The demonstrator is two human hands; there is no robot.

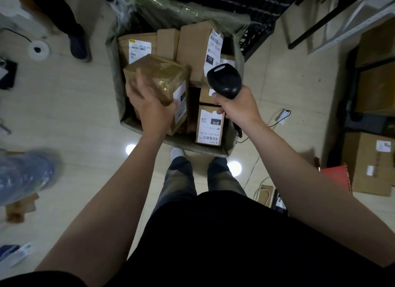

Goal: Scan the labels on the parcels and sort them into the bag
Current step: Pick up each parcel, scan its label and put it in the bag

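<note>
A tape-wrapped cardboard parcel with a white label on its right side is held over the open green bag by my left hand, whose fingers and thumb wrap its near corner. My right hand grips a black handheld scanner, its head pointing away over the bag. Inside the bag stand several labelled boxes, among them one marked 010 at the near right and one marked 122 at the back.
Another person's dark shoe stands on the tiled floor left of the bag. A blue plastic-wrapped bundle lies at the left. Cardboard boxes and a red item sit at the right beside shelving. Cables run along the floor near my feet.
</note>
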